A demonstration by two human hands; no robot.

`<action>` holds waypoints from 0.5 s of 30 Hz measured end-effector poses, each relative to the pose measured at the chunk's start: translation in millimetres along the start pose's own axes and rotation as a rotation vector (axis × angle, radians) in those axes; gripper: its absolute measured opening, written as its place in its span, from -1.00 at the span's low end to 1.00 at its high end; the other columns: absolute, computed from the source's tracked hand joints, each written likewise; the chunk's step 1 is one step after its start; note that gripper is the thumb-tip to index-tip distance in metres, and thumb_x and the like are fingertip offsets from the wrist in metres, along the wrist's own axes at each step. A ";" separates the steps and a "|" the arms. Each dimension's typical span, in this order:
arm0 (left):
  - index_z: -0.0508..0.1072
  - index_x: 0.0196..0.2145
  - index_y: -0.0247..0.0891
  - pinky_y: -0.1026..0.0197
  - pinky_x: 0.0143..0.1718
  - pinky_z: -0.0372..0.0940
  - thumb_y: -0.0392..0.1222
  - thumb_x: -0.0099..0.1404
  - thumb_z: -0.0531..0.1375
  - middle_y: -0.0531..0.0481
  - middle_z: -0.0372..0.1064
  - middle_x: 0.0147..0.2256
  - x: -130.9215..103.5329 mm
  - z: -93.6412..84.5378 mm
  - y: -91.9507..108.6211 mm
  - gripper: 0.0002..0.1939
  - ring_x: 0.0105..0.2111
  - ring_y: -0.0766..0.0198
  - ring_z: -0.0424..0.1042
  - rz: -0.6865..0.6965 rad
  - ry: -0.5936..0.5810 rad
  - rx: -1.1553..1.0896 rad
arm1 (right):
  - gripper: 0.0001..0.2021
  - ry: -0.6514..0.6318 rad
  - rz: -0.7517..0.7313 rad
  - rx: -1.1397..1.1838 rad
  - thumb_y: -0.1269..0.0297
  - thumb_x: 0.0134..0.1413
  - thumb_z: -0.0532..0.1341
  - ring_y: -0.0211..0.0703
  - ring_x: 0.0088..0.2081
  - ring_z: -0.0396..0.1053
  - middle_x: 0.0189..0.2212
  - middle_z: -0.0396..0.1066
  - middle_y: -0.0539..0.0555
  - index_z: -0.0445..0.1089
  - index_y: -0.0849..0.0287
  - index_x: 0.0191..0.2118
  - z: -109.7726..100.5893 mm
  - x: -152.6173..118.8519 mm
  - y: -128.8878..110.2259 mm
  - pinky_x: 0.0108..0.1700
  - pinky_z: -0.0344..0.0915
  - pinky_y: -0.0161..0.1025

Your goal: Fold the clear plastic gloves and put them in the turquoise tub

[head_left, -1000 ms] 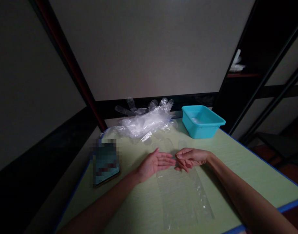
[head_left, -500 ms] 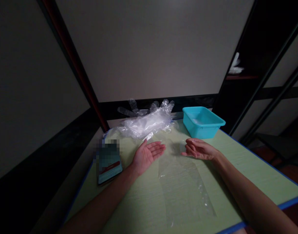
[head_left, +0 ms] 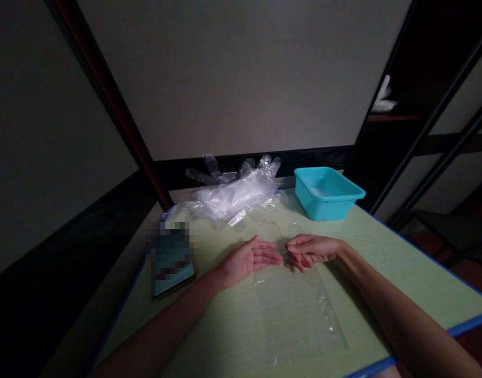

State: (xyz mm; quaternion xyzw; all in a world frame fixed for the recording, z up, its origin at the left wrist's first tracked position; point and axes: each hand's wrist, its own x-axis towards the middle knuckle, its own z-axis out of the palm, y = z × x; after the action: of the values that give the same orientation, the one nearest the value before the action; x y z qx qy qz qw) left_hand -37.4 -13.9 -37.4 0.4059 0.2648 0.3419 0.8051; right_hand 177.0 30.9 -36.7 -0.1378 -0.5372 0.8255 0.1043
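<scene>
A single clear plastic glove [head_left: 296,310] lies flat on the green table [head_left: 402,273], its cuff toward me. My left hand [head_left: 251,258] rests palm up at the glove's far left corner, fingers apart and holding nothing. My right hand [head_left: 310,249] is opposite it, fingers loosely curled over the glove's far edge; the two hands' fingertips almost meet. Whether the right fingers pinch the plastic is unclear in the dim light.
A heap of clear plastic gloves [head_left: 233,191] sits at the table's far edge. A turquoise tub [head_left: 327,193] stands at the far right. A phone [head_left: 170,262] lies near the left edge. Dark metal shelving [head_left: 422,121] rises on the right.
Both hands spread apart and moved away from me half a second ago, then came back together over the flat glove's far end. The glove stays flat on the table.
</scene>
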 end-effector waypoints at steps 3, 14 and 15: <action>0.41 -0.22 -0.45 0.10 -0.08 0.09 -0.06 0.29 -0.05 -0.28 0.42 -0.27 -0.2 -0.4 -1.6 -0.60 -0.21 0.08 0.39 0.024 0.019 0.026 | -0.73 -0.005 0.024 0.004 0.24 0.08 0.11 -0.44 -0.63 0.32 -0.62 0.41 0.07 0.29 0.35 -0.51 -1.5 1.8 -0.2 -0.59 0.21 -0.53; 0.41 -0.25 -0.49 0.08 -0.04 0.07 -0.10 0.29 -0.05 -0.31 0.43 -0.30 -0.6 -1.9 1.5 -0.61 -0.23 0.09 0.40 0.062 0.069 -0.084 | -0.73 -0.005 -0.046 -0.005 0.22 0.06 0.14 -0.43 -0.63 0.31 -0.65 0.37 -0.01 0.25 0.31 -0.53 -1.9 -1.6 2.1 -0.24 0.29 -0.32; 0.42 -0.26 -0.50 0.08 -0.03 0.06 -0.12 0.29 -0.08 -0.30 0.43 -0.31 -0.6 -3.3 4.3 -0.60 -0.23 0.10 0.41 0.089 0.098 -0.147 | -0.73 0.006 -0.091 0.007 0.20 0.04 0.16 -0.42 -0.62 0.32 -0.65 0.35 -0.04 0.24 0.30 -0.53 -3.5 -3.4 1.7 -0.15 0.26 -0.24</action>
State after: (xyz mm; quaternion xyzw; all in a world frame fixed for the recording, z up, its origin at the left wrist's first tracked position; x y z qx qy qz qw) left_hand -41.5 -10.9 -35.4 0.3400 0.2600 0.4155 0.8026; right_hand 181.4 32.2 -39.3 -0.1152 -0.5400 0.8212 0.1440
